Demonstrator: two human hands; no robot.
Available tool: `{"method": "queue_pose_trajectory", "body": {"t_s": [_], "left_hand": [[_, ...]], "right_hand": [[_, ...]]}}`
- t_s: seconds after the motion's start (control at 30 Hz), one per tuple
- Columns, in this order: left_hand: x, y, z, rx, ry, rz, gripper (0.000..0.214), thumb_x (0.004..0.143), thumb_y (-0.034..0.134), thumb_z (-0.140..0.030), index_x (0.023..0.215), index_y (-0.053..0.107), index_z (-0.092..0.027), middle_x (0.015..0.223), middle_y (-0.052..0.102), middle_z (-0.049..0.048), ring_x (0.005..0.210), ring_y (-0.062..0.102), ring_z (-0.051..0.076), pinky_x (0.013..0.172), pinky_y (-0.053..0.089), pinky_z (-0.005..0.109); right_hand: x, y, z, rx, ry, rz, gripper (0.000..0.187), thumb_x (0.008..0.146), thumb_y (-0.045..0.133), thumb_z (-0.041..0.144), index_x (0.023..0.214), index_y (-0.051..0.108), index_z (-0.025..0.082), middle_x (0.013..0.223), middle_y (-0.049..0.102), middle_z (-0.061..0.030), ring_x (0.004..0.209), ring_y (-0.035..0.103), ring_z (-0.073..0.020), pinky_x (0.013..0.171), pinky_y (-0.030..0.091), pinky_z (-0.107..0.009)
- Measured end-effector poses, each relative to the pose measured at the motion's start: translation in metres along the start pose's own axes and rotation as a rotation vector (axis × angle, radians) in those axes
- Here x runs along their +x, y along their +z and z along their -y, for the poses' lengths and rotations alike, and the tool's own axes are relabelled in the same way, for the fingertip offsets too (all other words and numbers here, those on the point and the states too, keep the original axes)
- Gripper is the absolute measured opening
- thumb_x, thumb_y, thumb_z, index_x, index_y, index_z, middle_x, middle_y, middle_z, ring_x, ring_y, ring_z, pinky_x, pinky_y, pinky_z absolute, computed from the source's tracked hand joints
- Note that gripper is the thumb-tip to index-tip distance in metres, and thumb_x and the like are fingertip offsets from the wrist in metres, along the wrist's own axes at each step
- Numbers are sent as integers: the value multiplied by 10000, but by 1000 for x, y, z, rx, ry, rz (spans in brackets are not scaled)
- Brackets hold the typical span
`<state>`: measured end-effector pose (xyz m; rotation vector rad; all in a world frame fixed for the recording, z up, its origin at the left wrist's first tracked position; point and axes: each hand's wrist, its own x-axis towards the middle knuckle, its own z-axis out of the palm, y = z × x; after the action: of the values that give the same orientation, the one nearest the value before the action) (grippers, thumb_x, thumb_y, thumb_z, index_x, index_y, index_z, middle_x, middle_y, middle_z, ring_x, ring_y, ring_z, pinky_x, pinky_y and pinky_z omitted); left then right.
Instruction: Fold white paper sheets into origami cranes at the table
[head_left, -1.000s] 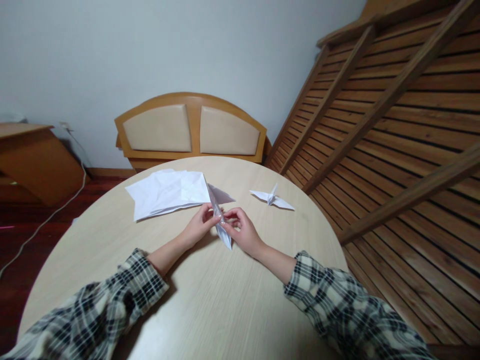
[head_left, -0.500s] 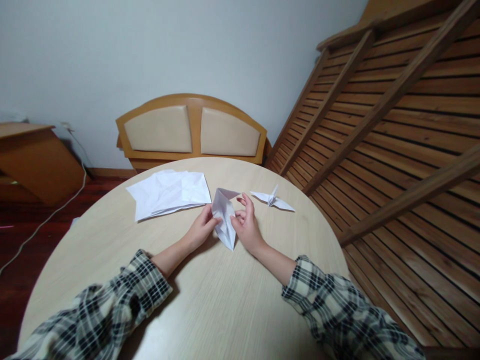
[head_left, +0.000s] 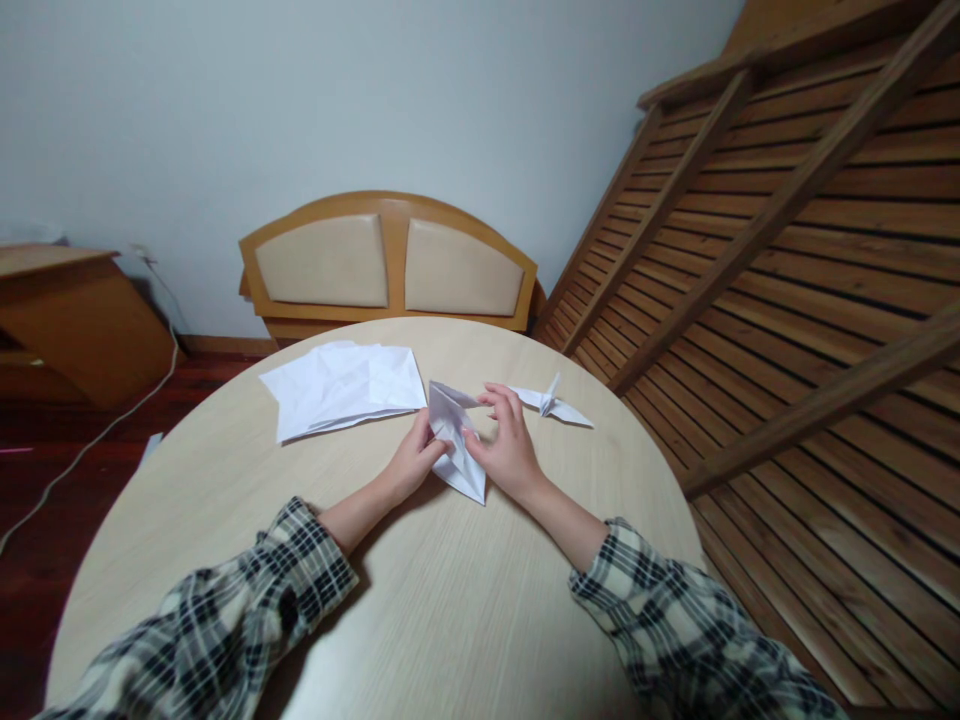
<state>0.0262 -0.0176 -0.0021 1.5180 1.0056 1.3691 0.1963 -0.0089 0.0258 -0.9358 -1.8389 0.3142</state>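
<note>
A partly folded white paper piece (head_left: 454,443) lies on the round light-wood table (head_left: 420,600), pointed toward me. My left hand (head_left: 412,464) pinches its left edge with closed fingers. My right hand (head_left: 508,448) rests on its right side, fingers curled down onto the paper and pressing it against the table. Both arms wear plaid sleeves.
A stack of loose white sheets (head_left: 341,386) lies left of the hands. A finished paper crane (head_left: 551,402) sits just right of my right hand. A wooden chair back (head_left: 390,265) stands behind the table, a slatted wooden frame (head_left: 787,240) leans at right, and a cable (head_left: 90,440) runs on the floor.
The paper piece has come down from an upright hold and opened flatter onto the table. My right hand moved over it and pressed down; my left hand stays at its left edge.
</note>
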Motion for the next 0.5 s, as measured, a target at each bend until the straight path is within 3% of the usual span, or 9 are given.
{"method": "queue_pose_trajectory", "body": {"t_s": [0.1,0.23,0.4,0.5], "left_hand": [[1,3,1,-9,-6,-14,451,662,578,-212,1105,503,-177,1027,583,43,1008,544,247,951,445,404],[1,10,0,-49,17,-35,422,666,610,-210,1066,476,-196,1038,577,34,1038,555,239,957,448,392],[2,25,1,-62,38,-76,361,716,612,-225,1039,451,-209,1088,592,57,1064,586,240,898,489,382],[4,33,5,-62,30,-153,382,728,626,-240,1052,424,-220,1063,595,57,1037,600,230,886,498,382]], "right_hand": [[-1,1,1,3,-16,42,321,790,626,174,1070,489,248,1396,477,-126,1313,462,-269,1007,471,-499],[-5,6,-1,37,20,105,296,805,603,150,1052,476,252,1354,560,-117,1266,537,-260,993,490,-487],[-8,11,-9,56,104,107,360,826,561,145,1161,480,252,1249,629,-107,1158,619,-259,906,552,-441],[-7,13,-13,59,121,107,442,825,516,111,1251,497,225,1252,625,-116,1161,609,-252,947,537,-434]]}}
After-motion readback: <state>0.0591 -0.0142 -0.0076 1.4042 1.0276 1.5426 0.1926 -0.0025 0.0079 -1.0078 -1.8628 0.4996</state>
